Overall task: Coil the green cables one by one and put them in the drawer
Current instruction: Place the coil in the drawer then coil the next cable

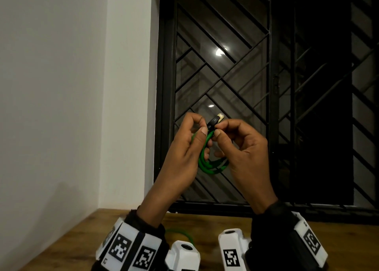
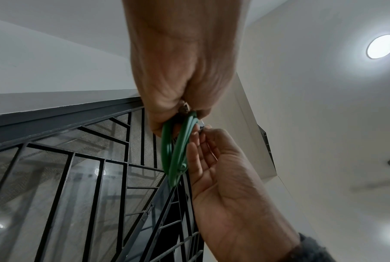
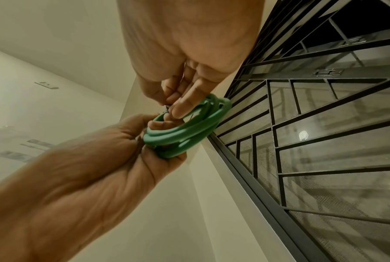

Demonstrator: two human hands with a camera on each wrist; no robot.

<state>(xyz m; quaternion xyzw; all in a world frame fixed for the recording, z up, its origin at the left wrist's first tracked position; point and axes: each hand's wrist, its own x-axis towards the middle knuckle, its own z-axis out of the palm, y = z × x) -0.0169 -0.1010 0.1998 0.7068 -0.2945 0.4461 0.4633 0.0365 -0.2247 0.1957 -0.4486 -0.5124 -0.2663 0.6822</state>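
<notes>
- Green round rubbery cable, wound in several loops, held up in the air between both hands in front of the black metal window grille; loops hang below the fingers.
- Black plug with gold metal tip sticks up above the fingers at the top of the coil.
- Left hand: thumb and fingers curled narrow round the coil's left side, thumb pressed on the cable near the plug.
- Right hand: thumb and forefinger pinch the cable end just under the plug; other fingers loosely curled behind the loops.
- Second green cable: a bit of loop shows on the brown wooden table, low between the wrists, mostly hidden.
- White wrist cameras with black square markers on both wrists, dark sleeves.
- White wall to the left of the grille.
</notes>
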